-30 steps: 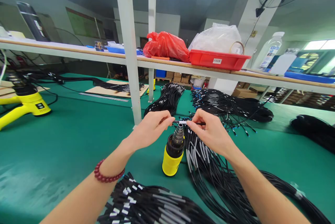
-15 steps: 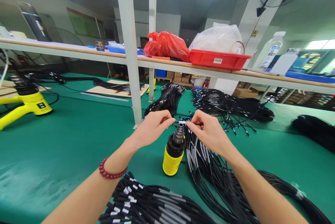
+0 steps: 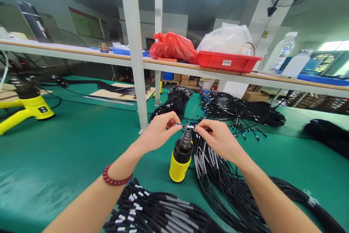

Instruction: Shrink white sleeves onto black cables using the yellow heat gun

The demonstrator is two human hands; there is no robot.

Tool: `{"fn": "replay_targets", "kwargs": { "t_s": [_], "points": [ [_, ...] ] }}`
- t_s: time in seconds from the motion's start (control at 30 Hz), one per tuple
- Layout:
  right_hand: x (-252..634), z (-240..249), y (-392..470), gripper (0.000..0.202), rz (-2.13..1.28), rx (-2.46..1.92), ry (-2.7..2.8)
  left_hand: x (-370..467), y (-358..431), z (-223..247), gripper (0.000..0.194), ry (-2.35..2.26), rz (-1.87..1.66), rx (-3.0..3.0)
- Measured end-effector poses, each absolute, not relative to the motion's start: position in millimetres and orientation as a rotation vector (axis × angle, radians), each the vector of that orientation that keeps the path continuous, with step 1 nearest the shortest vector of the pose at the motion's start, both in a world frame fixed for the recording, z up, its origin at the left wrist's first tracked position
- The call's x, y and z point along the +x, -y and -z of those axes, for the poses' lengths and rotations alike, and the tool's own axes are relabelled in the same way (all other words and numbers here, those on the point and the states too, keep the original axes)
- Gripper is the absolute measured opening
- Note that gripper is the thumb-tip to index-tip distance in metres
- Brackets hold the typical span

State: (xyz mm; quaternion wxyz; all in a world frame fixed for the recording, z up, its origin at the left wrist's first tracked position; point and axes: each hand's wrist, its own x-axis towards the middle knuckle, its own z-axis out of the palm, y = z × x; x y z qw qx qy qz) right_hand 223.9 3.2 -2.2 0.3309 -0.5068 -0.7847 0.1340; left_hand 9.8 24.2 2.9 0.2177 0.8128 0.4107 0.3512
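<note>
Between my two hands a thin black cable (image 3: 184, 126) with a white sleeve is stretched level, just over the nozzle of an upright yellow heat gun (image 3: 181, 162). My left hand (image 3: 163, 128) pinches the cable near its blue-tipped end. On the other side of the white sleeve, my right hand (image 3: 215, 134) grips the same cable between thumb and fingers. Below my right hand hangs a bundle of black cables (image 3: 218, 175) with grey sleeves. Another cable bundle (image 3: 155, 211), with white labels and grey sleeves, lies at the front edge of view.
A second yellow heat gun (image 3: 29, 105) stands at the left on the green table (image 3: 81, 145). A white post (image 3: 137, 51) rises beyond my left hand. More cable bundles (image 3: 240, 107) lie behind. The shelf above carries a red tray (image 3: 229, 62) and a red bag (image 3: 174, 48).
The left fingers have shifted slightly left and up, and the cable's blue tip now shows at them. Both hands still hold the cable over the nozzle.
</note>
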Motion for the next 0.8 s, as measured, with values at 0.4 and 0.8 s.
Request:
{"fn": "replay_targets", "kwargs": {
  "t_s": [0.4, 0.8],
  "points": [
    [226.3, -1.7, -0.3, 0.022, -0.365, -1.234, 2.075, 10.9, -23.1, 1.0, 0.044, -1.222, -0.883, 2.296],
    [225.5, -3.6, -0.6, 0.025, -0.366, -1.220, 2.088, 8.5, -21.7, 0.0, 0.032, -1.182, -0.942, 2.196]
  ]
}}
